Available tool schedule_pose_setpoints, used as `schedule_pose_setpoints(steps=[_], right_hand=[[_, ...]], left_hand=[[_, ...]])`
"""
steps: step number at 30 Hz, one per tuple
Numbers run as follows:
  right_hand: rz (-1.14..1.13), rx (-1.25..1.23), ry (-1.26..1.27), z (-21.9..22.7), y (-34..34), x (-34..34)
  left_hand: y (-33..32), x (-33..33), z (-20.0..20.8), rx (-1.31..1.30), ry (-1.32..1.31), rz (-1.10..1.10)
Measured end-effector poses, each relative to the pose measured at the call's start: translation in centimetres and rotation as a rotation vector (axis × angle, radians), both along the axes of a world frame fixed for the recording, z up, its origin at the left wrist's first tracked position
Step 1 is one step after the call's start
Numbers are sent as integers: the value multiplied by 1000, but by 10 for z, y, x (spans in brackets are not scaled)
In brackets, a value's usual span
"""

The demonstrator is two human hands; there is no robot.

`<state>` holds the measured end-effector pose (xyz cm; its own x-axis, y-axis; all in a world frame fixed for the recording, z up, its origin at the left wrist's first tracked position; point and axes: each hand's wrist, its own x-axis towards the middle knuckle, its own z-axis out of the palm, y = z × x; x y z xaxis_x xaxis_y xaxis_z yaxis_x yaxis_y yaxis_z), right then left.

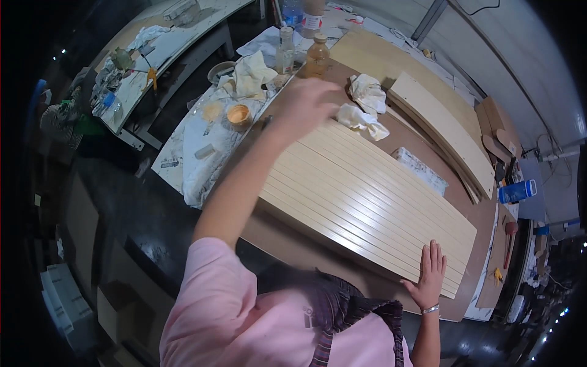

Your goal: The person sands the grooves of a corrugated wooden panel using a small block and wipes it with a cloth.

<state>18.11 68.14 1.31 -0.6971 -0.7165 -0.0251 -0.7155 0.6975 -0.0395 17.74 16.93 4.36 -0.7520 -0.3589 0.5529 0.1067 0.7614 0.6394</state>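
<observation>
The long cream grooved panel (367, 202) lies on the flat brown tabletop (397, 136); to its left sits the round orange-filled cup (239, 116), past its far left end the round amber bottle (317, 58), just behind it the oblong speckled white block (420, 170), farther behind it the long flat beige boards (443, 134)

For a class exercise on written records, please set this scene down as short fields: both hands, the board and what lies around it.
Left hand: blurred, near the far-left end of the board; grip unclear
Right hand: open, resting on the board near its right end
Board: pale, grooved, lying on a brown tabletop
Far side: crumpled white cloths, speckled block, pale plank
Left side: cup of orange paste
</observation>
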Motion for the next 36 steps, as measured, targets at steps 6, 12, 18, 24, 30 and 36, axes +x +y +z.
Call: schedule_pose_setpoints(steps=[6,12,18,24,30,36], right_hand=[[-14,-2,14,-2,-2,0],[0,-27,5,-3,-2,-2],[-6,-15,-2,-3,0,-5],[-48,-25,-31,-4,-2,-5],[-59,-18,-23,-3,2,1],[-55,-26,-30,-3,-4,-3]], left_hand=[[-80,133,-114,257,-381,350],[-87,82,-145,187,-275,215],[-134,-47,-154,-277,-286,103],[-181,-90,-182,-399,-340,-154],[-188,-105,-164,-398,-565,-291],[-183,-100,-162,-287,-774,-204]])
